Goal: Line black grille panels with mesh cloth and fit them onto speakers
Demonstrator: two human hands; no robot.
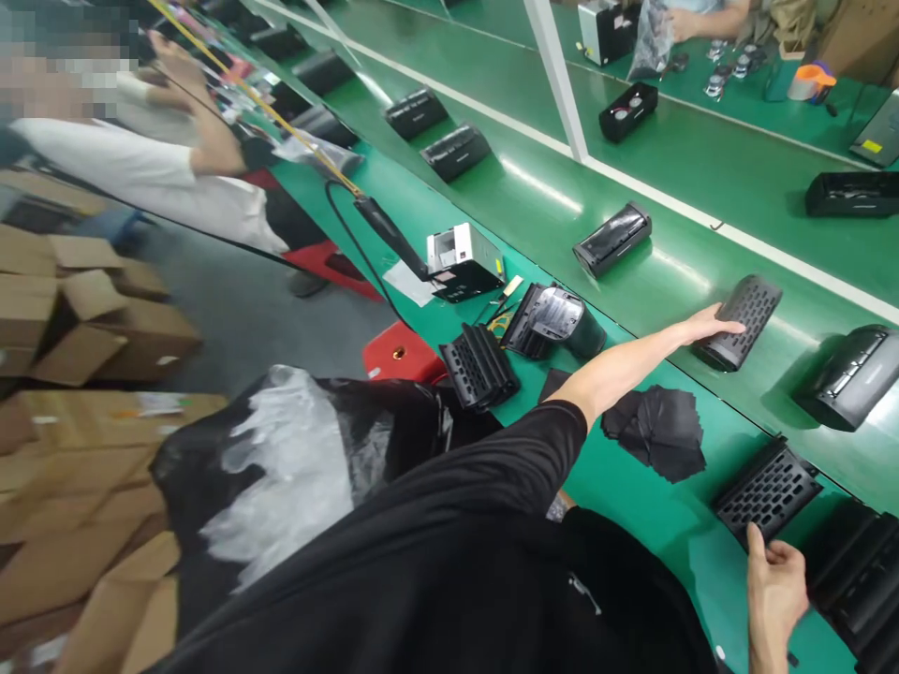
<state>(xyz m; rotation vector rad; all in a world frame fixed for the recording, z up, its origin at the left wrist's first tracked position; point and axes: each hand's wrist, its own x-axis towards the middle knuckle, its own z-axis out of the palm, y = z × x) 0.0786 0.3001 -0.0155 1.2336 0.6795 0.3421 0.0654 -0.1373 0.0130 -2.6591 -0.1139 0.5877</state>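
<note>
My left hand (706, 327) reaches onto the green conveyor and grips the near end of a black speaker with a slotted grille (750, 323), thumb along its side. Lower right, my right hand (776, 580) pinches the near edge of a black perforated grille panel (765, 491) at the edge of the workbench. Between my arms, a stack of black cloth-like sheets (656, 431) lies on the green bench (614, 501). More black panels (861, 580) are stacked beside my right hand.
Black speaker housings (612, 241) stand spaced along the conveyor (534, 201). Nested grille panels (478, 367), a black tub (572, 323) and a white-and-black device (464, 262) sit left of my arm. Cardboard boxes (91, 468) and a red stool (400, 354) are leftward. Other people work nearby.
</note>
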